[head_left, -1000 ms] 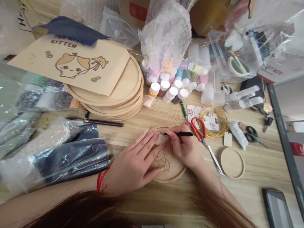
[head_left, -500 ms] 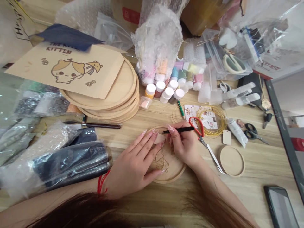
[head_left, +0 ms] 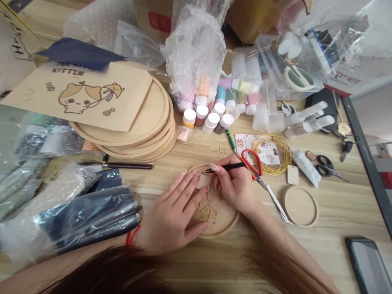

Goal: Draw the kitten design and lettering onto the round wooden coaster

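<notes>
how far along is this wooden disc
Done: a cat outline already marks the round wooden disc. In hand: the right hand works a slim black pen near its top while the left hand steadies it. Left: the smaller wooden disc nearby looks bare.

Stacked round wooden trays (head_left: 147,126) upper left, printed kitten card (head_left: 76,98) lying on top. Bubble-wrap bundle (head_left: 194,53) top center, white-capped paint jars (head_left: 211,120) at its foot. Right of center, red-handled cutters (head_left: 252,163) beside coil of gold wire (head_left: 286,153). Small wooden coaster (head_left: 300,206) lower right, black-handled scissors (head_left: 324,165) above it, phone (head_left: 366,265) in bottom right corner. Plastic bags (head_left: 73,212) piled along left edge.
</notes>
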Tool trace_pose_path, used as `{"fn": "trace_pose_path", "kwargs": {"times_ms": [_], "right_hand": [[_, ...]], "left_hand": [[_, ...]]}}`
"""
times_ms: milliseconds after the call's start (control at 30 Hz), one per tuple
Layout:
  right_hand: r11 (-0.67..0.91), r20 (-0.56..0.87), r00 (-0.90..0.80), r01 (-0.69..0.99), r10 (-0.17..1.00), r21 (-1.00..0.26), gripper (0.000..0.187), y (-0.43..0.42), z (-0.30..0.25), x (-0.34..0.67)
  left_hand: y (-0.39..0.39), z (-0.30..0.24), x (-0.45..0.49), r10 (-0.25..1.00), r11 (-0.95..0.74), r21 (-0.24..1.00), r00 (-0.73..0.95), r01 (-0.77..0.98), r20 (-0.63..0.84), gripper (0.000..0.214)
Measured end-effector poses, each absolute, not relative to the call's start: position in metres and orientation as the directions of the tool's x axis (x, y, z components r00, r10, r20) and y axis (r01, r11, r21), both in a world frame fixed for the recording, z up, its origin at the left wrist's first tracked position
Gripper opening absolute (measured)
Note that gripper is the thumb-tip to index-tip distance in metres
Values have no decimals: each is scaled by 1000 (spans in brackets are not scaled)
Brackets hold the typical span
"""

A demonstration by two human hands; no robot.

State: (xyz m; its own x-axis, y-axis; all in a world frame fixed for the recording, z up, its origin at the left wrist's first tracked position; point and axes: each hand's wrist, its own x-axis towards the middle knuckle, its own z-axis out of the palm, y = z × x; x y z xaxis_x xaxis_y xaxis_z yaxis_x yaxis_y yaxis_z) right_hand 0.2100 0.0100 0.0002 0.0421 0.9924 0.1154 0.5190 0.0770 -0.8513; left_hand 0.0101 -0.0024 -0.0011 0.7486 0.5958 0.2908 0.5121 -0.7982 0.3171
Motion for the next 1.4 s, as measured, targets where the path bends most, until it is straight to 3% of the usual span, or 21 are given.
{"fn": "trace_pose_path", "kwargs": {"times_ms": [700,933,1400], "right_hand": [[395,359,-200,669,912,-630,8,14,0,210],[432,366,-244,648,898,-628,19,14,-6,213],[442,355,-267,615,896,-653,9,21,-1,216]], "left_hand": [[0,2,9,591,-799,333,757,501,277,57],[0,1,9,592,-798,330,758,505,272,57],[-3,2,14,614,-782,326,747,532,254,62]]}}
